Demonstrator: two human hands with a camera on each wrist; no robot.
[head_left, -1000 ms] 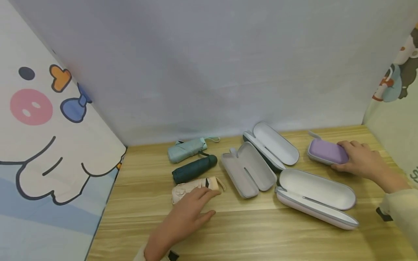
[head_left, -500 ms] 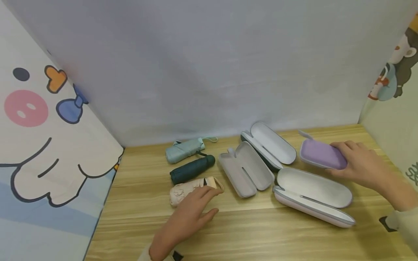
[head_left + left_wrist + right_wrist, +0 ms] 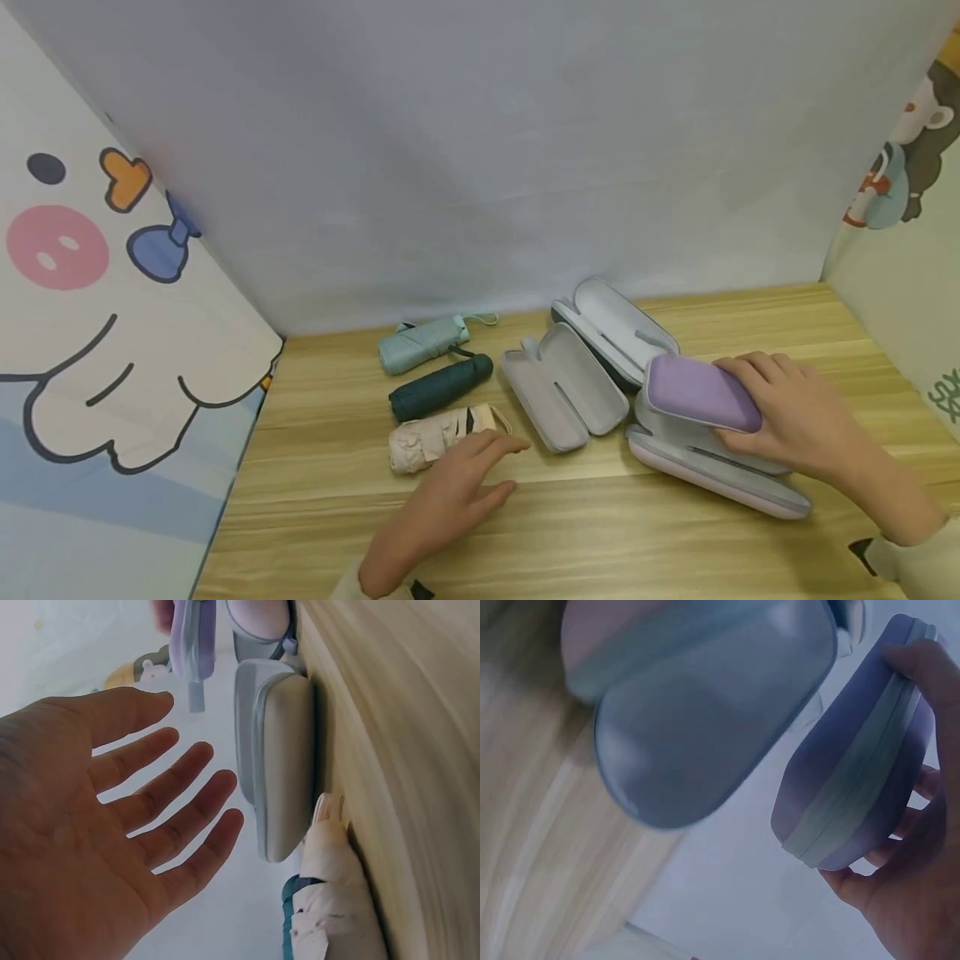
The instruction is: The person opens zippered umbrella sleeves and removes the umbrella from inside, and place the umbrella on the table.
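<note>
My right hand [image 3: 791, 408] grips a closed purple zip case [image 3: 701, 392] by its right end and holds it above an open pale pink case [image 3: 712, 479] with a white lining. In the right wrist view, thumb and fingers wrap around the purple case [image 3: 855, 757] across its grey zip band. My left hand [image 3: 453, 492] hovers with fingers spread at the near side of a cream folded umbrella [image 3: 427, 440]. The left wrist view shows that palm [image 3: 97, 825] holding nothing, with the cream umbrella [image 3: 330, 900] apart from it.
A dark green umbrella [image 3: 441, 387] and a mint umbrella [image 3: 422, 343] lie behind the cream one. Mid-table, an open grey-lined case [image 3: 562, 392] sits beside an open dark green case [image 3: 622, 329]. A pale curtain [image 3: 525, 167] hangs at the table's back edge.
My right hand has lifted the purple case off the table and carried it left, over the open pink case. The left hand has shifted slightly right.
</note>
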